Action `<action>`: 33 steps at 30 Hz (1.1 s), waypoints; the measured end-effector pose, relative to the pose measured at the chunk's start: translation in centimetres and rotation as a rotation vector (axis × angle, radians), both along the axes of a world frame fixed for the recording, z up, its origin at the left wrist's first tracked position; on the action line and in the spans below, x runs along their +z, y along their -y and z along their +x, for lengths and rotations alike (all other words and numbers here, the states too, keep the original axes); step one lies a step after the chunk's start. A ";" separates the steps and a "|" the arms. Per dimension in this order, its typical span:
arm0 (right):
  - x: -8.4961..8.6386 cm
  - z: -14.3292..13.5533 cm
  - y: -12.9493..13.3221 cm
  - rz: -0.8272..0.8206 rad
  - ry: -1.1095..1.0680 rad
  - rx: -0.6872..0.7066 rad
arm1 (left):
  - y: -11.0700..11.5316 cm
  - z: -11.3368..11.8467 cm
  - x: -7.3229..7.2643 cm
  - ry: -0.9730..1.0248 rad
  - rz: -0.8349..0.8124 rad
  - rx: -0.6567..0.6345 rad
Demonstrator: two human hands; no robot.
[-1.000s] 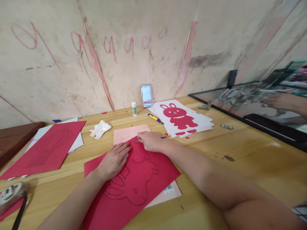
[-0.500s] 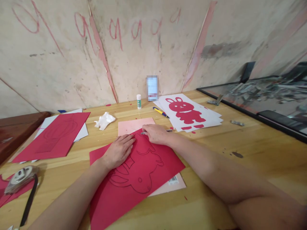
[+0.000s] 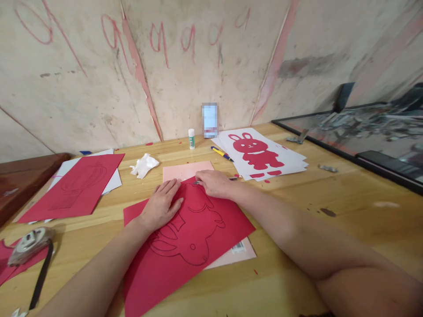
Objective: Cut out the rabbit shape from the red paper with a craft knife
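Observation:
A red sheet of paper (image 3: 172, 281) with a rabbit outline drawn on it lies at an angle over a pink board (image 3: 175, 171). My left hand (image 3: 161, 203) rests flat on the sheet's upper left part, fingers stretched and thumb apart. In my right hand (image 3: 213, 182) is a slim craft knife (image 3: 197, 182), its metal tip at the sheet's top edge near the drawn line. The knife's back end sticks out behind the hand; its middle is hidden by the fingers.
A red rabbit cut-out (image 3: 254, 149) lies on white sheets, beside a yellow-blue pen (image 3: 222, 154). Behind stand a glue stick (image 3: 191, 140) and a phone (image 3: 210, 119). Crumpled tissue (image 3: 144, 165), another red sheet (image 3: 79, 187) and a tape measure (image 3: 31, 246) are at left.
My left hand has shifted slightly up and left on the sheet, its thumb now spread from the fingers. The knife in my right hand has barely moved.

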State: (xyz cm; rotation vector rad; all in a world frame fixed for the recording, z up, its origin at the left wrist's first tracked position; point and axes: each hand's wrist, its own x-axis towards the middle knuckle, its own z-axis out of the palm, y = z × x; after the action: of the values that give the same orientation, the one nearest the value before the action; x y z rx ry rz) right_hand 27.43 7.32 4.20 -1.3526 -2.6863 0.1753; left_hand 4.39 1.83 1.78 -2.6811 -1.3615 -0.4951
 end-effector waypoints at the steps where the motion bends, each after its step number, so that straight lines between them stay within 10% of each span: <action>1: 0.0 0.0 0.0 0.000 -0.010 0.006 | 0.0 0.0 0.0 -0.004 -0.006 0.022; 33: 1.4 2.8 -2.7 -0.173 -0.270 -0.335 | -0.7 -1.1 2.2 0.450 -0.118 0.352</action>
State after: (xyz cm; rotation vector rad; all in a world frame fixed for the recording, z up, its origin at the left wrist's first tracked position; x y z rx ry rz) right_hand 30.27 10.06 5.65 -1.6683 -2.2317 0.5226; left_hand 3.25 2.56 3.94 -2.4159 -1.9828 -1.0447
